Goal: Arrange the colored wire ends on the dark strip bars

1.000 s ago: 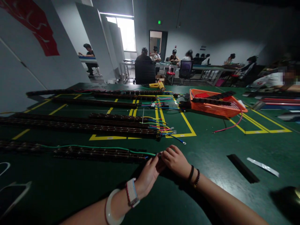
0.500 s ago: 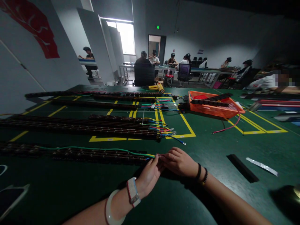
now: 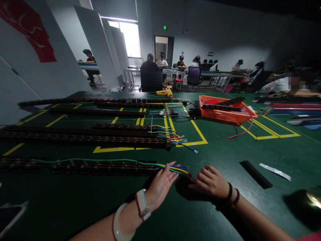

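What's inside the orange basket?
Dark strips lie across the orange basket, with something red partly showing behind them. The bottom is covered, so anything lying there can't be seen.

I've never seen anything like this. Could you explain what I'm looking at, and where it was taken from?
There's no robot here: these are a person's two bare hands. Every picture comes from one camera worn on that person's head, looking forward and down.

The left hand has coloured wires passing between its thumb and fingers. The right hand has its fingertips near a wire's end; whether it pinches the wire is hard to tell.

The wires come from a long black bundle on the green table. Beyond lie more dark bundles, an orange basket and a yellow tool. A black strip and a pale strip lie to the right.
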